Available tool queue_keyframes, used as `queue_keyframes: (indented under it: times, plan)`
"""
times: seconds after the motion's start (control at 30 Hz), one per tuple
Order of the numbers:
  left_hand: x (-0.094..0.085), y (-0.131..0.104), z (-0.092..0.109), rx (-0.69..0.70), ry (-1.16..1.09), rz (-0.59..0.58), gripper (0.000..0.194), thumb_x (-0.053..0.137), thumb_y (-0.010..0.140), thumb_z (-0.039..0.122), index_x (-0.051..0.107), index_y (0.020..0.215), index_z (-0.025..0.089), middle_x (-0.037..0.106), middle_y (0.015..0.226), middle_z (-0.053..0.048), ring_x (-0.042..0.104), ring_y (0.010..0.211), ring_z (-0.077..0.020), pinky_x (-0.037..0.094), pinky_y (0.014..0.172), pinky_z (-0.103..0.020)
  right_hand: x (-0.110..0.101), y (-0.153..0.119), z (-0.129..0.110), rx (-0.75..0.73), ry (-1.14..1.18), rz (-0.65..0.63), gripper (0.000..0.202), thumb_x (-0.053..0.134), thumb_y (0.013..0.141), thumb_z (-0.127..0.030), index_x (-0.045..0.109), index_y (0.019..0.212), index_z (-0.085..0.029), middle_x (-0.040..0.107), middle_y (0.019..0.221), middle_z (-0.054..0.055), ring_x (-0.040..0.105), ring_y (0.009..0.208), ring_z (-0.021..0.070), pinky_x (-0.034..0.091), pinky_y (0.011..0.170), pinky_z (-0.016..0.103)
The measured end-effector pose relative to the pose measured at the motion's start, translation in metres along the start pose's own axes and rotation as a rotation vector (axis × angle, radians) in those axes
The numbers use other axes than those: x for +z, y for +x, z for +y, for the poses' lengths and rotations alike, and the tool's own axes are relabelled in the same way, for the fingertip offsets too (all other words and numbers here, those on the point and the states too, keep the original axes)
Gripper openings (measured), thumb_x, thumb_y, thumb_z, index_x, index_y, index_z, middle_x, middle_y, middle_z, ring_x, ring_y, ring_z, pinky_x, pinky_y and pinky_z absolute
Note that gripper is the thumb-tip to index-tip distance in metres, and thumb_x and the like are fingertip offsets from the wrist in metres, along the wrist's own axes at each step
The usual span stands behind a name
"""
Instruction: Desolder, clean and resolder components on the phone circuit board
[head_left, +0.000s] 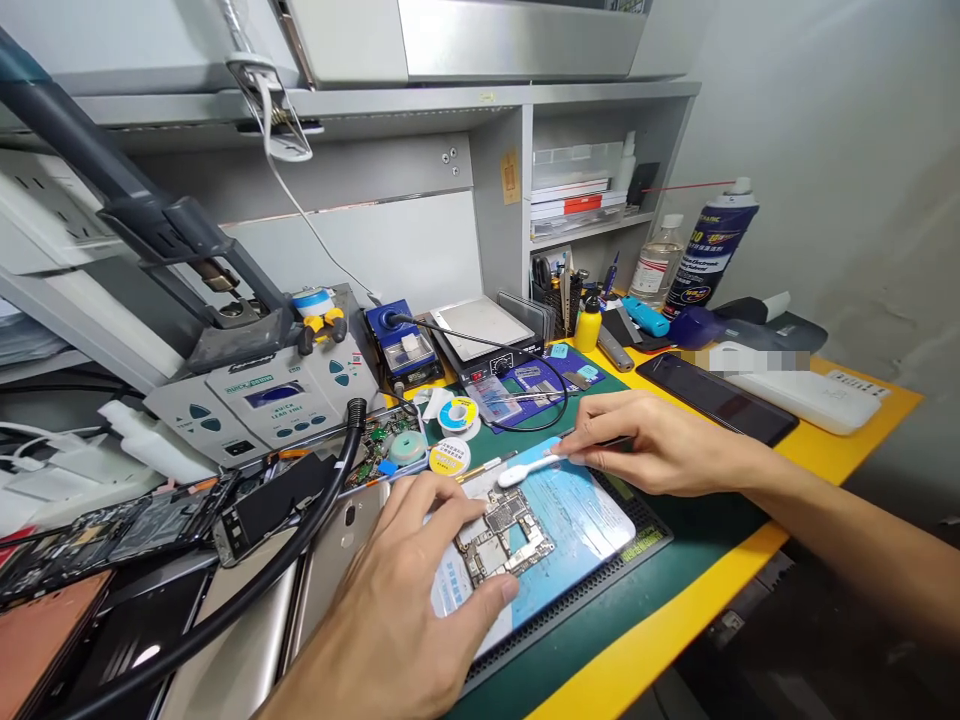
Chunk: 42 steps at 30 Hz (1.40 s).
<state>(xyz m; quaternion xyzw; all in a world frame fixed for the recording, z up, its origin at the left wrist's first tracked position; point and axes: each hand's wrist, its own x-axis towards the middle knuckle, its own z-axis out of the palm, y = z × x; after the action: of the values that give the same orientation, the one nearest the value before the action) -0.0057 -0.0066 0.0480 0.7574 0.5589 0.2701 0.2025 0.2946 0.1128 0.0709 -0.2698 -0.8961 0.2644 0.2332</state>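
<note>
A phone circuit board (504, 535) lies flat on a blue and white repair pad (581, 520). My left hand (420, 590) comes in from the lower left and grips the board at its edges, index finger by the upper left, thumb by the lower side. Pinched in the closed fingers of my right hand (649, 440) is a white toothbrush (521, 471), its head just above the board's top corner. Whether its bristles touch the board is hidden.
A soldering station (262, 400) with a thick black hose stands to the left, beside several phone parts. Solder spools (458, 415) sit behind the pad. On the right are a black phone (716, 395), a spray can (709, 250) and a clear bottle (658, 262).
</note>
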Motion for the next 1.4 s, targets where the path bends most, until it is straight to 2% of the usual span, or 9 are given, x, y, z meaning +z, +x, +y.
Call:
queue_keyframes:
  times: [0.2, 0.4, 0.53, 0.7, 0.87, 0.97, 1.07, 1.23, 1.4]
  plan:
    - [0.0, 0.001, -0.004, 0.014, 0.007, -0.007, 0.028, 0.072, 0.092, 0.04, 0.073, 0.119, 0.033, 0.062, 0.128, -0.006, 0.058, 0.124, -0.0307, 0.049, 0.109, -0.054, -0.004, -0.002, -0.002, -0.047, 0.081, -0.146, 0.02, 0.074, 0.101, -0.031, 0.092, 0.104, -0.021, 0.079, 0.082, 0.006, 0.072, 0.074, 0.0171, 0.052, 0.066, 0.025]
    - [0.0, 0.002, -0.004, 0.027, 0.01, -0.013, 0.029, 0.073, 0.092, 0.039, 0.073, 0.12, 0.033, 0.064, 0.127, -0.006, 0.059, 0.124, -0.0309, 0.05, 0.109, -0.052, -0.002, 0.0, 0.002, 0.004, 0.023, -0.015, 0.03, 0.067, 0.107, -0.032, 0.088, 0.118, -0.014, 0.08, 0.098, 0.015, 0.072, 0.085, 0.0217, 0.054, 0.074, 0.03]
    - [0.0, 0.001, 0.0, 0.019, -0.003, 0.003, 0.029, 0.072, 0.091, 0.039, 0.074, 0.12, 0.033, 0.063, 0.127, -0.006, 0.058, 0.125, -0.0314, 0.049, 0.11, -0.054, -0.004, 0.001, 0.002, -0.027, 0.064, -0.122, 0.023, 0.075, 0.102, -0.035, 0.092, 0.104, -0.02, 0.08, 0.083, 0.008, 0.073, 0.077, 0.0185, 0.053, 0.067, 0.026]
    - [0.0, 0.001, 0.002, 0.015, -0.007, 0.012, 0.026, 0.072, 0.091, 0.039, 0.074, 0.117, 0.034, 0.064, 0.125, -0.004, 0.059, 0.124, -0.0292, 0.049, 0.109, -0.049, -0.002, 0.001, 0.002, 0.009, 0.008, -0.018, 0.03, 0.066, 0.106, -0.029, 0.088, 0.119, -0.014, 0.079, 0.097, 0.014, 0.071, 0.084, 0.0205, 0.053, 0.073, 0.03]
    - [0.001, 0.002, 0.0, 0.023, -0.001, 0.013, 0.033, 0.073, 0.09, 0.039, 0.072, 0.122, 0.03, 0.066, 0.125, -0.007, 0.06, 0.122, -0.0307, 0.052, 0.106, -0.051, -0.004, 0.001, 0.001, -0.031, 0.058, -0.135, 0.022, 0.074, 0.101, -0.034, 0.092, 0.106, -0.021, 0.079, 0.083, 0.007, 0.072, 0.076, 0.0177, 0.053, 0.067, 0.026]
    - [0.002, 0.002, -0.001, 0.038, 0.005, 0.014, 0.031, 0.071, 0.091, 0.039, 0.072, 0.121, 0.03, 0.066, 0.125, -0.006, 0.06, 0.123, -0.0306, 0.052, 0.106, -0.051, -0.003, 0.001, 0.001, -0.009, 0.018, -0.076, 0.026, 0.069, 0.104, -0.03, 0.09, 0.113, -0.017, 0.079, 0.09, 0.011, 0.071, 0.08, 0.0193, 0.053, 0.071, 0.028]
    - [0.004, 0.001, -0.002, 0.027, 0.024, 0.042, 0.047, 0.071, 0.092, 0.038, 0.065, 0.137, 0.029, 0.066, 0.131, -0.007, 0.06, 0.127, -0.0304, 0.052, 0.11, -0.052, -0.004, 0.0, 0.0, 0.004, 0.007, -0.017, 0.031, 0.066, 0.107, -0.032, 0.088, 0.119, -0.014, 0.079, 0.097, 0.014, 0.071, 0.085, 0.021, 0.053, 0.074, 0.03]
    - [0.005, -0.001, -0.003, 0.007, 0.055, 0.059, 0.064, 0.072, 0.092, 0.039, 0.053, 0.153, 0.03, 0.066, 0.133, -0.007, 0.062, 0.13, -0.0303, 0.052, 0.115, -0.053, -0.008, -0.001, -0.003, -0.035, 0.071, -0.168, 0.026, 0.074, 0.103, -0.039, 0.092, 0.104, -0.02, 0.078, 0.08, 0.007, 0.071, 0.073, 0.017, 0.053, 0.065, 0.026]
    - [0.004, -0.001, -0.011, 0.018, 0.089, 0.015, 0.066, 0.071, 0.095, 0.042, 0.046, 0.156, 0.03, 0.064, 0.138, -0.008, 0.062, 0.137, -0.03, 0.054, 0.116, -0.052, -0.007, 0.0, 0.002, 0.005, 0.012, -0.033, 0.03, 0.067, 0.107, -0.033, 0.088, 0.119, -0.016, 0.079, 0.096, 0.013, 0.07, 0.084, 0.0198, 0.054, 0.073, 0.029]
